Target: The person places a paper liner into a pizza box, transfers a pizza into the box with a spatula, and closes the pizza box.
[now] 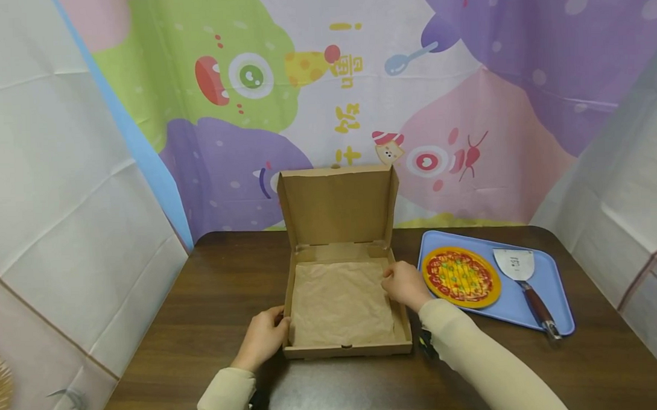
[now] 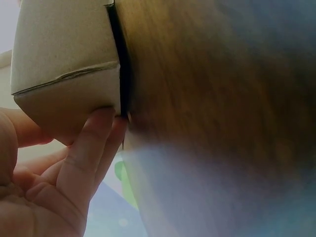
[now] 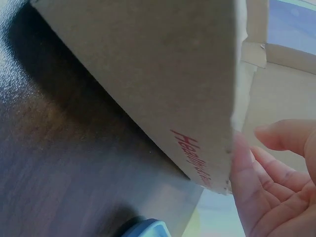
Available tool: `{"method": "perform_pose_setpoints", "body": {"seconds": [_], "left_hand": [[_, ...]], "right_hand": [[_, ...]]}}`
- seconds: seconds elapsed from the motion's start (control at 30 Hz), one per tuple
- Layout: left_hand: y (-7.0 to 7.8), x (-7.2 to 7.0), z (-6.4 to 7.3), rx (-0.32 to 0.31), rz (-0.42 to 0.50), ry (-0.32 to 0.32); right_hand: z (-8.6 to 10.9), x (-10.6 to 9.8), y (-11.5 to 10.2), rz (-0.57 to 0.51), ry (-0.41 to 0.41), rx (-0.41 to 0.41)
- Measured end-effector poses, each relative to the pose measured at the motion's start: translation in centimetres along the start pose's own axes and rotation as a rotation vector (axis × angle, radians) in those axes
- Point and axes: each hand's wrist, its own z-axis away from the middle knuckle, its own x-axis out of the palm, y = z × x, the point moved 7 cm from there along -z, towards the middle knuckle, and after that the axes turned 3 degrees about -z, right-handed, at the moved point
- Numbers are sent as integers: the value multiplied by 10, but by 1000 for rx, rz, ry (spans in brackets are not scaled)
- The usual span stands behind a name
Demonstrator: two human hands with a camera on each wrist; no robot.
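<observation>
An open cardboard pizza box (image 1: 289,291) stands on the table with its lid (image 1: 339,207) raised. Brown lining paper (image 1: 340,304), slightly wrinkled, covers its bottom. At the near left side, my left hand (image 1: 263,335) holds the box wall, its fingers (image 2: 84,143) against the outside. My right hand (image 1: 406,284) is at the right wall, by the paper's edge. In the right wrist view its thumb (image 3: 284,134) is apart from the fingers, and nothing shows between them. One fingertip meets the wall's edge.
Right of the box lies a blue tray (image 1: 484,317). A toy-like pizza (image 1: 461,277) and a pizza server (image 1: 527,288) with a wooden handle rest on it. Behind the dark wooden table (image 1: 228,281) hangs a cartoon-printed curtain (image 1: 325,108).
</observation>
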Motion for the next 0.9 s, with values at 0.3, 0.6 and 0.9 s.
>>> {"method": "perform_pose_setpoints", "body": {"seconds": [0.3, 0.6, 0.9], "left_hand": [[1, -2, 0, 1, -6, 7], [1, -2, 0, -5, -1, 9], [-2, 0, 1, -23, 15, 8]], "right_hand": [[4, -19, -1, -94, 68, -99], [17, -40, 9, -178, 48, -111], [32, -30, 22, -134, -20, -99]]}}
